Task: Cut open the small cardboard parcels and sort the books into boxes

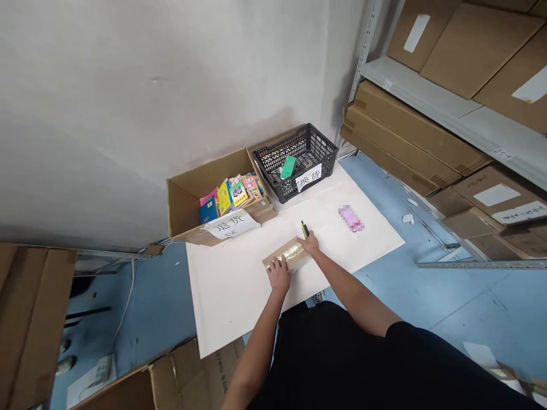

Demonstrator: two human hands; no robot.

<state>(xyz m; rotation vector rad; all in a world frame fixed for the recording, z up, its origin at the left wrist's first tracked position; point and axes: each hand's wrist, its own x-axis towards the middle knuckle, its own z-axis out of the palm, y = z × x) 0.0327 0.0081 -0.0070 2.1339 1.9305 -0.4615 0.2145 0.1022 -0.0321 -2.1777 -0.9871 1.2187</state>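
Observation:
A small brown parcel [287,254] wrapped in shiny tape lies on the white board [231,285]. My left hand [278,275] rests on its near left end, fingers curled over the edge. My right hand [309,241] is at the parcel's far right corner, closed around a dark tool with a yellow-green tip [304,229] that points away from me. Both forearms reach in from the bottom of the view.
An open cardboard box [188,199] with colourful booklets and a paper label stands at the back left. A black plastic crate [299,156] holding a green item sits beside it. A pink blurred object [351,218] lies on the board. Shelves with cartons stand at right.

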